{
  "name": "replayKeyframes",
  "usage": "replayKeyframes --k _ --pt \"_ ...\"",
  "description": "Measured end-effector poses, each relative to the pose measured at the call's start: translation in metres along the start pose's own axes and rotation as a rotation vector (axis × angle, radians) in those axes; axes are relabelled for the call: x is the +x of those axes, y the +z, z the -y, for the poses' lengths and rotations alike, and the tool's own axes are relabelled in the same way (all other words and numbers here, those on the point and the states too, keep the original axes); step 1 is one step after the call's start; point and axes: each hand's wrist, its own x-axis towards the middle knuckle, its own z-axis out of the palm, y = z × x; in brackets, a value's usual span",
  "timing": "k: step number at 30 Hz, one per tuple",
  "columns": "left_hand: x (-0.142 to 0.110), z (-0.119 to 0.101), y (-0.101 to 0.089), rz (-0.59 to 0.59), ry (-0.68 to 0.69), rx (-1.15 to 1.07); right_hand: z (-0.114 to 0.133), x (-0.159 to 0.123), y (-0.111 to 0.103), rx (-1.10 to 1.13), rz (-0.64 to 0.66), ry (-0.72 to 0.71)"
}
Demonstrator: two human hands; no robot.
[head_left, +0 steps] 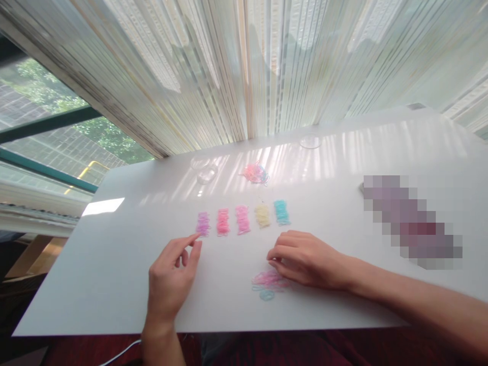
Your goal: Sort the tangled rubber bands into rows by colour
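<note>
Small, thin rubber bands lie sorted by colour in a row of columns: purple [203, 223], coral pink [222, 222], pink [242, 220], yellow [262, 216] and blue [282, 212]. My left hand [171, 274] is at the near end of the purple column, index fingertip at its lowest bands. Its thumb stands slightly apart from the index finger, the other fingers curled. Over a loose pile of pink and pale blue bands [269, 282] hangs my right hand [308, 259], fingers bent and closed together. Whatever is between those fingertips is hidden.
Behind the columns is a mixed heap of bands [256, 173]. Clear round dishes or lids [207, 174] stand at the back left, another clear one [310, 142] farther right. A pixelated object [412, 221] lies at right on the white table [107, 264]. Curtains hang along the back edge.
</note>
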Motion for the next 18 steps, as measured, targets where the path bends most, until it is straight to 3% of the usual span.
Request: replayKeyframes --k 4,7,18 --pt "-0.019 -0.028 0.007 0.301 0.155 -0.203 0.000 0.000 0.000 -0.015 -0.001 0.002" --pt "-0.031 -0.042 0.014 0.420 0.206 -0.230 0.000 0.000 0.000 -0.007 0.001 0.001" --pt "-0.042 -0.052 0.026 0.434 0.231 -0.204 0.004 0.001 -0.009 0.038 0.242 -0.045"
